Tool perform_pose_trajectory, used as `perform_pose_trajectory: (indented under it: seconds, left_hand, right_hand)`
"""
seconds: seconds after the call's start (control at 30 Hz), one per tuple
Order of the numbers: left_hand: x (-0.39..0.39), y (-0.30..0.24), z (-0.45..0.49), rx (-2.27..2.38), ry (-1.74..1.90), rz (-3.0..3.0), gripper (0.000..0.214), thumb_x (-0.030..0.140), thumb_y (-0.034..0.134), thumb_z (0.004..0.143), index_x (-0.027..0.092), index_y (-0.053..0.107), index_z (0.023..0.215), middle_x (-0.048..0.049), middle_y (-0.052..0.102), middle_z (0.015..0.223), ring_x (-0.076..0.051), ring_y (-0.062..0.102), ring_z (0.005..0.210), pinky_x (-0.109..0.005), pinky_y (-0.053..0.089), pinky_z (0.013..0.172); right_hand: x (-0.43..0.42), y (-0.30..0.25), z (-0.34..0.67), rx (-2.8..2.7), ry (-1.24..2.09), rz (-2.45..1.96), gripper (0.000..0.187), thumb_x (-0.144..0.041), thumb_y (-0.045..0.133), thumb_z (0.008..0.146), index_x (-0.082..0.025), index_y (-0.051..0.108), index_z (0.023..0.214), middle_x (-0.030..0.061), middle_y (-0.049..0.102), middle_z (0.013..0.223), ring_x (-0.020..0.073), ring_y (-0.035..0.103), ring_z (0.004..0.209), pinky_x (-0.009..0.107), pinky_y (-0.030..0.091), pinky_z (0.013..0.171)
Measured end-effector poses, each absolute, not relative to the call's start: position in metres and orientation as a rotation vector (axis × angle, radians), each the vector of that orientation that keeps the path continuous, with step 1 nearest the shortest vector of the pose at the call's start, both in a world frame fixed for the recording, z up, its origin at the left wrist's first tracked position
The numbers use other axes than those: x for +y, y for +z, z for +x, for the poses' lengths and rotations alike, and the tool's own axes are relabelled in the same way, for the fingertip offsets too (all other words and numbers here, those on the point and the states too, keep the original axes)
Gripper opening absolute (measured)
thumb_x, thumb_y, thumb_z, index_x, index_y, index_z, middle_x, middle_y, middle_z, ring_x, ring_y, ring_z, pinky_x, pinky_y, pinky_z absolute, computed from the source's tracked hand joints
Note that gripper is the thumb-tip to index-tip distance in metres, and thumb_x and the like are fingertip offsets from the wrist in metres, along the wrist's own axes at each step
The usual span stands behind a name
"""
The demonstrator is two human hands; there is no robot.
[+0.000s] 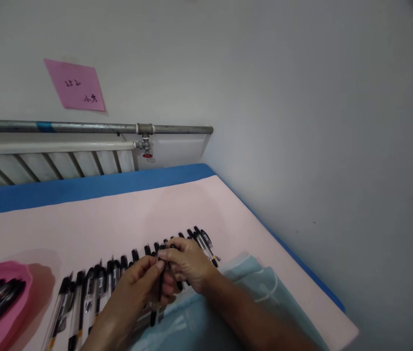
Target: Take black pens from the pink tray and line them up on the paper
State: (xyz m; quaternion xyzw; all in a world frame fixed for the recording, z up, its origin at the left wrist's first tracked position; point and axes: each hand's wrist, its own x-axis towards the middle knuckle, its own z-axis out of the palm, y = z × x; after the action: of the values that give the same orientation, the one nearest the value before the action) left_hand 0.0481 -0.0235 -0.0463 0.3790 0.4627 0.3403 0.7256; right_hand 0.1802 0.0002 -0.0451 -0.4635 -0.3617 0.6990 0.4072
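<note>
My left hand (137, 285) and my right hand (188, 263) meet over a row of black-capped clear pens (93, 287) laid side by side on a pink table surface (126, 219). Both hands pinch one black pen (160, 285) between them, which points down toward me. The fingers of both hands are closed round it. The right end of the row (202, 241) shows past my right hand.
A pink tray (2, 297) holding more dark pens sits at the left edge. A pale blue plastic bag (250, 282) lies under my right forearm. Behind the table's blue border (82, 187) run a radiator, a metal pipe (93, 127) and a wall with a pink note (75, 85).
</note>
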Motion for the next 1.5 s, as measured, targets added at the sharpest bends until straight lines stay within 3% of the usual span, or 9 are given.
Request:
perform_pose_trajectory:
  seconds: [0.17, 0.27, 0.37, 0.5, 0.77, 0.87, 1.07, 1.3, 1.5]
  left_hand:
    - [-0.026, -0.039, 0.047, 1.137, 0.840, 0.858, 0.030, 0.041, 0.063, 0.070, 0.017, 0.064, 0.088, -0.0055, 0.070, 0.085, -0.018, 0.064, 0.078, -0.028, 0.050, 0.073]
    - [-0.027, -0.033, 0.047, 1.169, 0.890, 0.771, 0.036, 0.044, 0.068, 0.062, 0.017, 0.065, 0.086, -0.0073, 0.071, 0.088, -0.022, 0.064, 0.085, -0.032, 0.051, 0.077]
    - [-0.027, -0.032, 0.047, 1.165, 0.876, 0.750, 0.038, 0.045, 0.069, 0.060, 0.017, 0.065, 0.085, -0.0068, 0.071, 0.085, -0.023, 0.065, 0.086, -0.031, 0.052, 0.076]
    - [-0.026, -0.037, 0.046, 1.194, 0.774, 0.811, 0.039, 0.046, 0.062, 0.069, 0.016, 0.063, 0.093, -0.0082, 0.071, 0.088, -0.022, 0.065, 0.086, -0.028, 0.051, 0.074]
    - [-0.024, -0.042, 0.042, 1.190, 0.758, 0.863, 0.039, 0.046, 0.060, 0.071, 0.016, 0.063, 0.095, -0.0086, 0.071, 0.086, -0.022, 0.066, 0.078, -0.032, 0.051, 0.071]
    - [-0.026, -0.038, 0.044, 1.238, 0.733, 0.864, 0.041, 0.049, 0.062, 0.067, 0.017, 0.065, 0.092, -0.0101, 0.070, 0.090, -0.024, 0.065, 0.083, -0.032, 0.052, 0.069]
    - [-0.028, -0.030, 0.048, 1.234, 0.767, 0.870, 0.037, 0.048, 0.064, 0.064, 0.017, 0.066, 0.085, -0.0074, 0.070, 0.078, -0.022, 0.065, 0.073, -0.030, 0.052, 0.062]
    - [-0.027, -0.034, 0.045, 1.256, 0.748, 0.862, 0.039, 0.049, 0.063, 0.066, 0.018, 0.065, 0.090, -0.0075, 0.070, 0.083, -0.021, 0.064, 0.077, -0.028, 0.051, 0.064]
    - [-0.020, -0.048, 0.038, 1.200, 0.671, 0.956, 0.041, 0.052, 0.063, 0.065, 0.018, 0.064, 0.088, -0.0055, 0.068, 0.079, -0.019, 0.062, 0.072, -0.028, 0.051, 0.065]
  right_hand:
    - [0.016, -0.035, 0.210, -0.814, 1.684, -1.050, 0.025, -0.027, 0.072, 0.059, -0.016, 0.051, 0.068, -0.0095, 0.040, 0.047, 0.0001, 0.023, 0.034, 0.017, 0.010, 0.033]
    - [0.035, -0.027, 0.258, -0.810, 1.610, -1.029, 0.031, -0.029, 0.074, 0.055, -0.015, 0.052, 0.071, -0.0086, 0.042, 0.052, -0.0009, 0.020, 0.036, 0.016, 0.009, 0.033]
    - [0.050, -0.022, 0.310, -0.961, 1.536, -1.249, 0.030, -0.032, 0.071, 0.058, -0.015, 0.051, 0.073, -0.0093, 0.039, 0.053, -0.0007, 0.019, 0.037, 0.015, 0.010, 0.033]
    - [0.058, -0.030, 0.349, -1.030, 1.591, -1.463, 0.024, -0.023, 0.069, 0.059, -0.015, 0.048, 0.065, -0.0087, 0.039, 0.047, -0.0002, 0.021, 0.034, 0.014, 0.009, 0.032]
    - [0.069, -0.058, 0.323, -1.246, 1.666, -1.673, 0.015, -0.018, 0.062, 0.064, -0.014, 0.049, 0.059, -0.0074, 0.040, 0.038, 0.0018, 0.024, 0.029, 0.014, 0.014, 0.029]
    - [0.074, -0.058, 0.314, -1.333, 1.597, -1.731, 0.014, -0.020, 0.064, 0.064, -0.014, 0.052, 0.060, -0.0072, 0.040, 0.038, 0.0031, 0.027, 0.029, 0.015, 0.015, 0.030]
    - [0.069, -0.062, 0.312, -1.450, 1.385, -1.777, 0.011, -0.024, 0.062, 0.065, -0.014, 0.058, 0.066, -0.0080, 0.037, 0.036, 0.0048, 0.029, 0.032, 0.018, 0.019, 0.034]
    - [0.061, -0.063, 0.309, -1.527, 1.127, -1.803, 0.016, -0.022, 0.058, 0.068, -0.012, 0.066, 0.077, -0.0013, 0.054, 0.052, 0.0074, 0.041, 0.045, 0.020, 0.032, 0.047]
    - [0.055, -0.060, 0.312, -1.606, 0.993, -1.869, 0.015, -0.017, 0.055, 0.067, -0.014, 0.068, 0.074, 0.0031, 0.062, 0.066, 0.0115, 0.050, 0.060, 0.022, 0.037, 0.056]
